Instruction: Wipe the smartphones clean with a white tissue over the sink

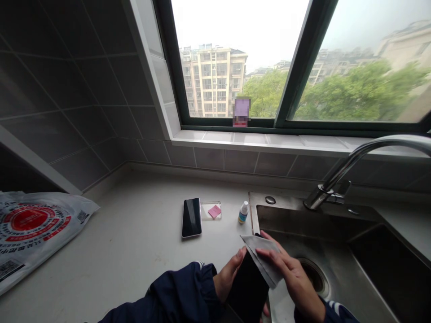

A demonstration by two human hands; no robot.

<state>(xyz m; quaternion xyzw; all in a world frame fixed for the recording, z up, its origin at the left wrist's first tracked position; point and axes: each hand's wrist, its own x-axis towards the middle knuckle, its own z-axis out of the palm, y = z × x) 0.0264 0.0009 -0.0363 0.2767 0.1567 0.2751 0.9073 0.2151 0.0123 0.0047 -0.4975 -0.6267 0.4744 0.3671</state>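
A dark flat device point(248, 287) is gripped by my left hand point(229, 274), whose thumb lies along its left edge. Fingertips also show under its lower right side. My right hand point(292, 273) presses a folded grey cloth point(266, 258) against the device's upper right part. To the left, a phone point(191, 218) with a dark screen lies on the counter, beside a clear case point(211, 217) with a pink square point(214, 211) on it. A small white-capped bottle point(243, 212) stands just above my hands, near the sink's left edge.
The steel sink point(253, 211) takes up the right side, with a chrome faucet point(340, 168) behind it. A printed plastic bag point(37, 229) rests on the counter point(134, 242) at the far left. Behind are a tiled wall, a sill point(262, 138) and a window.
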